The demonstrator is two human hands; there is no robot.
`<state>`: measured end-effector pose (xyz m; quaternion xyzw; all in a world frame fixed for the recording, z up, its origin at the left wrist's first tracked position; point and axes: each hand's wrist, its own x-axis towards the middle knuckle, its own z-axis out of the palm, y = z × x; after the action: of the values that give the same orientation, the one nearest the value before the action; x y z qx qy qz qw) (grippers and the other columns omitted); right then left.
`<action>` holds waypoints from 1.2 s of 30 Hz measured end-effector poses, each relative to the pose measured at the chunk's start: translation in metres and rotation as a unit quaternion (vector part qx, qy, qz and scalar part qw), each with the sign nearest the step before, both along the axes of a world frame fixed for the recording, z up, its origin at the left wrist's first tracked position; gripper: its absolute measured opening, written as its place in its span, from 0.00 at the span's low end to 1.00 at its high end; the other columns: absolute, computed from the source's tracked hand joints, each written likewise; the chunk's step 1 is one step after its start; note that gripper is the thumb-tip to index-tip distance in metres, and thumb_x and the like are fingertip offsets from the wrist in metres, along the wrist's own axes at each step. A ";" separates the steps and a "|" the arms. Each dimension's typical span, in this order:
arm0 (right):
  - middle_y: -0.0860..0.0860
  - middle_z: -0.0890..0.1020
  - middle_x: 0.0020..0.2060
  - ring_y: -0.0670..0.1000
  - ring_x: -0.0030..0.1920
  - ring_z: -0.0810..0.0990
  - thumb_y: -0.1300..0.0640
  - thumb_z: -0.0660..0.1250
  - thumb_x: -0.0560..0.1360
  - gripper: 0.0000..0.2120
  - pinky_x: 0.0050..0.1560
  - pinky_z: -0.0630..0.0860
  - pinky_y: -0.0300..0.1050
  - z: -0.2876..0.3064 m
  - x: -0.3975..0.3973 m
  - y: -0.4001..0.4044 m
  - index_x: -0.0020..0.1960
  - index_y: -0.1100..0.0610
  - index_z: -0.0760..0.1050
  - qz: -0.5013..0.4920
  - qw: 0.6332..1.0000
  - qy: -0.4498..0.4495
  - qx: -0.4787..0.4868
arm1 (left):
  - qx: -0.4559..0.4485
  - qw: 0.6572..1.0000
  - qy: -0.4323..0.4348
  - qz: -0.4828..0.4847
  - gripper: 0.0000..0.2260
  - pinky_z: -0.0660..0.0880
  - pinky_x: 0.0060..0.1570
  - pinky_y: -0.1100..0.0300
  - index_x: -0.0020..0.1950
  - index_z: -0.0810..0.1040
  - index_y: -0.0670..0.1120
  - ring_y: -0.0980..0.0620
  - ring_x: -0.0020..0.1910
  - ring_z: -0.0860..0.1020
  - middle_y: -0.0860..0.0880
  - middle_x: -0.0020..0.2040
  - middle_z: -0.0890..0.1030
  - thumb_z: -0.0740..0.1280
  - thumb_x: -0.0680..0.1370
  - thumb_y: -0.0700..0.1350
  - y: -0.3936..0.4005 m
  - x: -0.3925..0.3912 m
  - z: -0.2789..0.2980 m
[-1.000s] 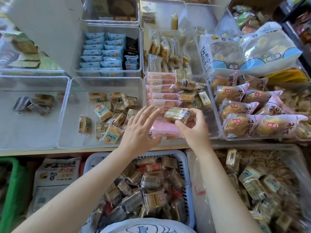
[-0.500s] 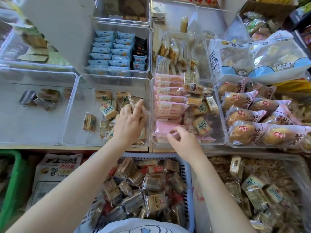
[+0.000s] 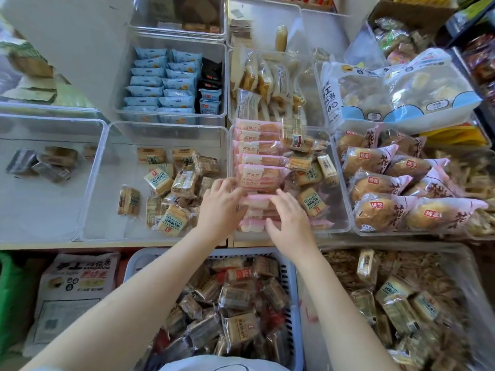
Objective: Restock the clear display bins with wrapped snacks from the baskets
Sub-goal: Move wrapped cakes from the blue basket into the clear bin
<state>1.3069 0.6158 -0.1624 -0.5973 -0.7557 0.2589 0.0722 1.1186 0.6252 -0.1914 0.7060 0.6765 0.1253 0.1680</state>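
- Pink-wrapped snacks [image 3: 257, 156]: stacked in a row down the left half of a clear display bin [image 3: 341, 210], the middle-right one of the front row on the shelf.
- Left hand [image 3: 219, 207]: reaches over the bin's left wall; fingers lie on the left end of one pink pack near the front of the stack, curled a little over it.
- Right hand [image 3: 290, 223]: on the same part of the stack from the right side; fingers fairly straight and resting on the pink wrappers, thumb low at the front. Whether either hand actually clasps a pack cannot be told, as the wrappers hide the fingertips.
- Right half of that bin: loose small square packs with teal labels [image 3: 312, 202].
- Neighbouring clear bin [image 3: 92, 183] to the left: a scatter of similar small tan and teal packs [image 3: 184, 180], bunched towards its right side.
- Blue-grey basket [image 3: 292, 290] below the shelf edge, between the forearms: heaped with brown wrapped snacks [image 3: 235, 298].
- Grey basket [image 3: 474, 277] at the right: more small packs over loose pale sticks.
- Bin at the far right of the front row: bread rolls in pink-and-white bags [image 3: 380, 183].
- Rear bin: blue packets [image 3: 160, 84] in neat rows.
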 end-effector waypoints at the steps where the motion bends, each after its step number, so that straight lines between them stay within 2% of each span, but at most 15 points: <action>1: 0.52 0.62 0.78 0.53 0.79 0.56 0.58 0.65 0.79 0.26 0.78 0.54 0.54 0.000 0.002 0.005 0.76 0.51 0.65 -0.017 1.000 -0.004 0.024 | 0.009 1.000 0.000 0.009 0.13 0.73 0.58 0.45 0.58 0.81 0.48 0.43 0.64 0.70 0.45 0.64 0.75 0.70 0.76 0.50 0.006 -0.001 0.000; 3: 0.55 0.66 0.74 0.55 0.74 0.63 0.59 0.66 0.78 0.26 0.73 0.62 0.50 0.002 0.007 0.015 0.75 0.54 0.65 -0.075 0.995 0.001 0.070 | 0.025 0.999 -0.012 0.034 0.11 0.74 0.57 0.45 0.56 0.83 0.46 0.42 0.62 0.71 0.44 0.62 0.77 0.69 0.77 0.51 0.018 -0.006 0.002; 5: 0.55 0.69 0.70 0.55 0.69 0.69 0.58 0.65 0.79 0.25 0.63 0.64 0.42 0.005 0.011 0.027 0.75 0.54 0.64 -0.132 0.990 0.039 0.036 | 0.034 0.996 -0.036 0.072 0.12 0.74 0.56 0.47 0.54 0.84 0.45 0.42 0.62 0.72 0.42 0.62 0.77 0.68 0.79 0.51 0.028 -0.009 0.003; 7: 0.54 0.71 0.70 0.54 0.68 0.72 0.56 0.64 0.81 0.25 0.59 0.66 0.41 0.004 0.013 0.041 0.76 0.54 0.63 -0.146 0.987 0.063 -0.022 | 0.028 0.993 -0.046 0.102 0.13 0.72 0.56 0.50 0.54 0.82 0.44 0.43 0.61 0.71 0.43 0.60 0.76 0.67 0.79 0.53 0.036 -0.010 0.004; 9: 0.53 0.72 0.70 0.52 0.63 0.75 0.56 0.63 0.81 0.23 0.57 0.68 0.41 0.005 0.013 0.053 0.75 0.53 0.64 -0.157 0.986 0.063 -0.001 | 0.020 0.991 -0.046 0.123 0.12 0.71 0.54 0.53 0.52 0.78 0.45 0.44 0.60 0.71 0.44 0.59 0.74 0.66 0.79 0.53 0.041 -0.007 0.005; 11: 0.52 0.76 0.62 0.50 0.54 0.77 0.55 0.63 0.81 0.17 0.47 0.73 0.42 0.006 0.012 0.068 0.69 0.53 0.68 -0.220 0.969 0.100 0.043 | 0.023 0.990 -0.044 0.129 0.11 0.71 0.52 0.54 0.52 0.76 0.44 0.45 0.58 0.71 0.44 0.58 0.74 0.66 0.79 0.52 0.043 -0.004 0.006; 14: 0.49 0.75 0.43 0.52 0.42 0.77 0.50 0.64 0.80 0.13 0.37 0.73 0.43 0.008 0.010 0.095 0.57 0.56 0.65 -0.362 0.909 0.202 0.034 | 0.039 0.992 -0.042 0.112 0.11 0.70 0.52 0.55 0.53 0.75 0.43 0.44 0.57 0.71 0.43 0.58 0.74 0.67 0.77 0.49 0.040 0.001 0.011; 17: 0.50 0.75 0.44 0.50 0.40 0.77 0.45 0.67 0.78 0.17 0.44 0.79 0.50 0.007 0.011 0.120 0.54 0.57 0.66 -0.491 0.823 0.283 -0.050 | 0.054 0.992 -0.056 0.099 0.10 0.67 0.51 0.57 0.55 0.76 0.42 0.44 0.57 0.71 0.43 0.58 0.74 0.67 0.77 0.46 0.034 0.004 0.017; 19: 0.50 0.79 0.43 0.47 0.33 0.79 0.49 0.69 0.78 0.16 0.34 0.79 0.44 0.008 0.011 0.125 0.56 0.60 0.71 -0.526 0.774 0.334 -0.115 | 0.058 0.993 -0.062 0.084 0.10 0.69 0.53 0.55 0.55 0.77 0.42 0.44 0.58 0.71 0.43 0.59 0.74 0.67 0.77 0.45 0.033 0.005 0.021; 22: 0.51 0.82 0.42 0.47 0.29 0.79 0.50 0.67 0.78 0.14 0.26 0.72 0.38 0.015 0.012 0.119 0.57 0.60 0.75 -0.534 0.748 0.371 -0.131 | 0.064 0.995 -0.067 0.048 0.11 0.71 0.59 0.51 0.56 0.78 0.43 0.43 0.62 0.71 0.44 0.61 0.74 0.68 0.76 0.46 0.033 0.008 0.029; 25: 0.50 0.81 0.43 0.47 0.34 0.77 0.50 0.64 0.79 0.10 0.31 0.71 0.40 0.030 0.010 0.090 0.54 0.56 0.73 -0.512 0.771 0.371 -0.076 | 0.083 0.994 -0.069 0.005 0.14 0.69 0.64 0.48 0.59 0.78 0.44 0.42 0.66 0.69 0.43 0.65 0.73 0.69 0.75 0.47 0.030 0.010 0.037; 28: 0.51 0.83 0.46 0.49 0.44 0.82 0.56 0.62 0.79 0.03 0.40 0.78 0.44 0.045 0.008 0.053 0.51 0.52 0.74 -0.413 0.839 0.351 -0.044 | 0.105 0.991 -0.061 -0.056 0.28 0.64 0.69 0.47 0.71 0.70 0.48 0.43 0.72 0.64 0.45 0.72 0.69 0.70 0.73 0.53 0.026 0.012 0.044; 31: 0.47 0.82 0.46 0.45 0.45 0.82 0.56 0.64 0.81 0.04 0.38 0.81 0.41 0.054 0.002 0.034 0.52 0.51 0.78 -0.256 0.906 0.322 -0.096 | 0.115 0.983 -0.012 -0.143 0.36 0.58 0.71 0.49 0.76 0.64 0.53 0.46 0.77 0.59 0.48 0.77 0.64 0.70 0.70 0.60 0.021 0.012 0.050; 33: 0.46 0.83 0.47 0.45 0.46 0.82 0.54 0.67 0.80 0.04 0.41 0.80 0.38 0.053 -0.004 0.032 0.54 0.48 0.77 -0.177 0.924 0.314 -0.131 | 0.096 0.981 0.007 -0.171 0.34 0.64 0.67 0.50 0.73 0.69 0.52 0.46 0.73 0.67 0.49 0.72 0.71 0.73 0.70 0.59 0.019 0.009 0.050; 36: 0.45 0.82 0.49 0.45 0.46 0.82 0.48 0.67 0.79 0.09 0.46 0.80 0.42 0.045 -0.011 0.041 0.58 0.46 0.73 -0.162 0.934 0.290 -0.128 | 0.056 0.993 -0.003 -0.107 0.30 0.74 0.52 0.55 0.70 0.73 0.49 0.48 0.54 0.81 0.49 0.58 0.82 0.73 0.71 0.60 0.014 -0.007 0.046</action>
<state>1.2959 0.6563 -0.1173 -0.6143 -0.5555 0.5006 0.2521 1.1116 0.6397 -0.1454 0.7820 0.5886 0.1470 0.1428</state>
